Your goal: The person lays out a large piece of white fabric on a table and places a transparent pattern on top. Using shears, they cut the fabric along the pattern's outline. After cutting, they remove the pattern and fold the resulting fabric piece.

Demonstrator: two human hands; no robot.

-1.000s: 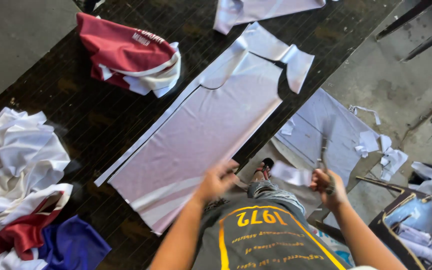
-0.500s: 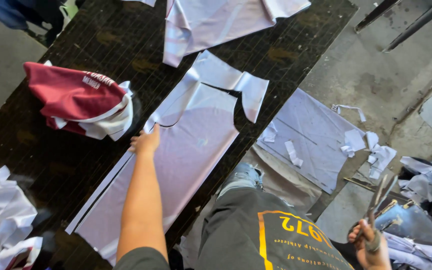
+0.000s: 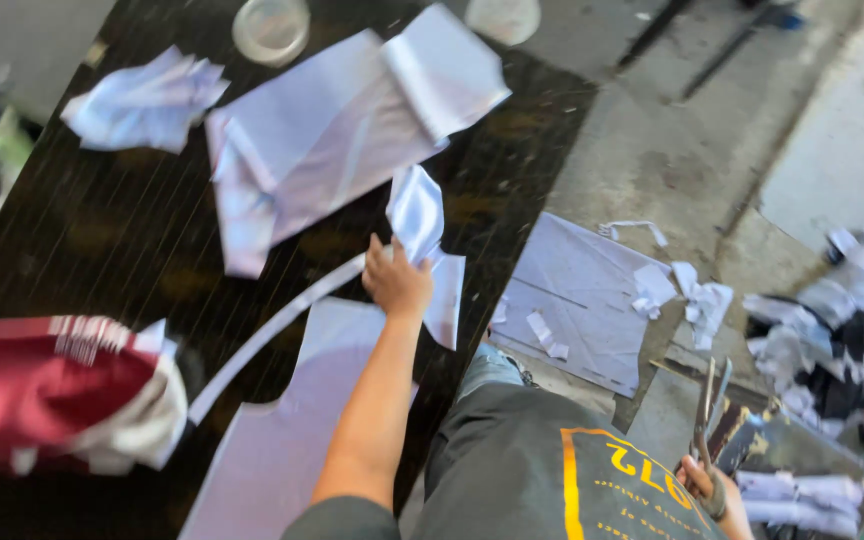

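Observation:
My left hand [image 3: 397,281] reaches out over a dark table [image 3: 102,240] and grips the top of a pale lilac cut fabric piece [image 3: 292,430], lifting its shoulder flap [image 3: 420,215]. A thin strip of the same cloth [image 3: 272,330] trails off to the left. My right hand [image 3: 712,492] hangs low at my right side, off the table, and holds a pair of metal scissors [image 3: 708,410] pointing upward.
A red and white garment [image 3: 52,395] lies bunched at the table's left. More pale fabric [image 3: 322,140] and a crumpled piece [image 3: 142,100] lie farther back, near a round clear lid [image 3: 270,28]. Cloth scraps [image 3: 672,290] and a sheet [image 3: 572,310] cover the concrete floor.
The view has shifted up the table. My left hand slid farther along the pale piece to its top flap and lifted it. My right hand stayed low with the scissors.

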